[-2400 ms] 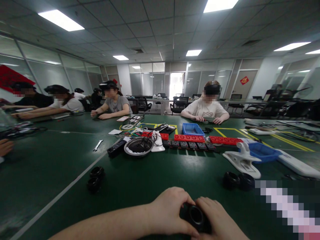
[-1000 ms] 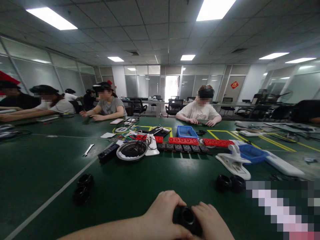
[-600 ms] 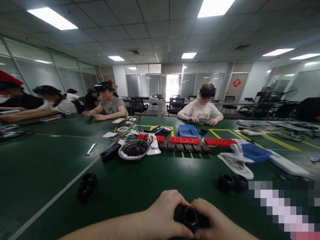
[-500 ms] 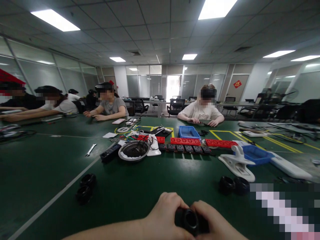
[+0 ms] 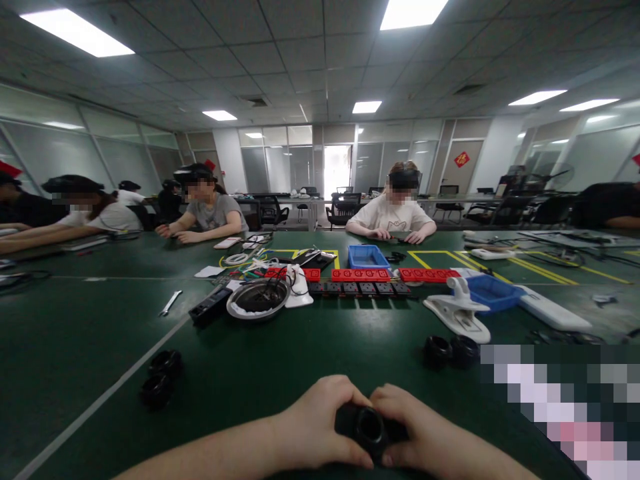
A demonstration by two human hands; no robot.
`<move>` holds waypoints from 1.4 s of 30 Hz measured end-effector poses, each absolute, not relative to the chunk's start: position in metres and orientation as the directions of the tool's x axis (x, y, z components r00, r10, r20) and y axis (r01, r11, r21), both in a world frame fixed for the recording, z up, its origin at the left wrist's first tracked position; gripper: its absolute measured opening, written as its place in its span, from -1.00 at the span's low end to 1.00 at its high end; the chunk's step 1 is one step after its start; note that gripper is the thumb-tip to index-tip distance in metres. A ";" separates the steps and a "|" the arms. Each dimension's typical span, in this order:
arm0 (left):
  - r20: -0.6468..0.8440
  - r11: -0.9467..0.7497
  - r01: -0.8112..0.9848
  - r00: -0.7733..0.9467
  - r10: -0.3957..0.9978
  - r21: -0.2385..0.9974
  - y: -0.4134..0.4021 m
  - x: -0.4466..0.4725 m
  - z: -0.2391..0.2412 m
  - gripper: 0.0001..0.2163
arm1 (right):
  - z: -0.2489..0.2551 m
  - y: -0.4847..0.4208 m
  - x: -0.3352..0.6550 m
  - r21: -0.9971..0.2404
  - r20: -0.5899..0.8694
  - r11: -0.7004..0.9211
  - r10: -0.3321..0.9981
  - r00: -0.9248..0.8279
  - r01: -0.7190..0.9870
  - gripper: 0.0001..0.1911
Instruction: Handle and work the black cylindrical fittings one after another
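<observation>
A black device [image 5: 371, 425] with a round, hollow ring facing up sits low in the middle, between both of my hands. My left hand [image 5: 320, 417] wraps round its left side, thumb below and fingers over the top. On the other side, my right hand [image 5: 407, 417] closes round it, the thumb near the ring's lower edge. The device looks like a camera body, but the fingers cover much of it. Two black ring-shaped parts [image 5: 161, 378] lie on the table to the left. Another pair of black ring-shaped parts [image 5: 451, 352] lies to the right.
On the green table [image 5: 240, 373] are a metal bowl [image 5: 257, 299], a wrench [image 5: 171, 303], red socket strips [image 5: 360, 275], a white clamp [image 5: 457, 310] and blue trays [image 5: 367, 257]. Co-workers [image 5: 395, 213] sit across and to the left. A blurred-out patch covers the lower right.
The whole view has shifted, so the table items appear further left and slightly higher. Both hands still hold the black device, and my right forearm shows more.
</observation>
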State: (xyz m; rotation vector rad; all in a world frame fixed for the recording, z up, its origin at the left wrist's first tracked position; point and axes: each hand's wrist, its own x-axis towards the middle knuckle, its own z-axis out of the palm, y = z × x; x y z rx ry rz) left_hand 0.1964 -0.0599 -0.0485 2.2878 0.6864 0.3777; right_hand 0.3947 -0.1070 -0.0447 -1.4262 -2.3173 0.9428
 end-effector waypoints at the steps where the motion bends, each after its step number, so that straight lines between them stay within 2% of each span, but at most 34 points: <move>1: 0.068 -0.608 0.370 0.815 0.576 0.702 -0.060 0.197 -0.048 -0.58 | -0.044 -0.107 0.396 -0.653 -0.101 0.322 0.860 -0.501 0.685 -0.72; 6: 0.075 -0.615 0.396 0.799 0.597 0.682 -0.065 0.199 -0.051 -0.58 | -0.051 -0.108 0.394 -0.667 -0.057 0.327 0.874 -0.483 0.670 -0.78; 13: 0.147 -0.595 0.442 0.708 0.691 0.672 -0.061 0.200 -0.057 -0.55 | -0.062 -0.115 0.373 -0.404 0.045 0.210 0.977 -0.210 0.891 -0.59; 15: 0.135 -0.597 0.438 0.720 0.680 0.672 -0.058 0.199 -0.056 -0.56 | -0.058 -0.117 0.371 -0.432 0.025 0.199 0.978 -0.209 0.879 -0.58; 19: 0.110 -0.631 0.398 0.784 0.610 0.666 -0.054 0.198 -0.051 -0.55 | -0.048 -0.119 0.381 -0.642 -0.094 0.210 0.933 -0.347 0.737 -0.49; 22: 0.097 -0.651 0.368 0.821 0.563 0.664 -0.055 0.195 -0.049 -0.56 | -0.043 -0.118 0.388 -0.713 -0.156 0.160 0.913 -0.378 0.682 -0.56; 29: 0.084 -0.598 0.386 0.790 0.608 0.702 -0.071 0.189 -0.056 -0.54 | -0.047 -0.116 0.383 -0.578 -0.140 0.258 0.904 -0.405 0.774 -0.67; 37: 0.113 -0.510 0.539 0.605 0.788 0.671 -0.089 0.189 -0.059 -0.54 | -0.067 -0.121 0.358 -0.316 -0.027 0.218 0.971 -0.239 0.923 -0.58; 40: 0.106 -0.534 0.532 0.637 0.764 0.657 -0.089 0.184 -0.055 -0.55 | -0.061 -0.124 0.355 -0.342 -0.053 0.220 0.966 -0.253 0.913 -0.58; 42: 0.132 -0.584 0.491 0.682 0.719 0.646 -0.088 0.180 -0.052 -0.53 | -0.057 -0.124 0.359 -0.453 -0.061 0.243 0.951 -0.302 0.858 -0.50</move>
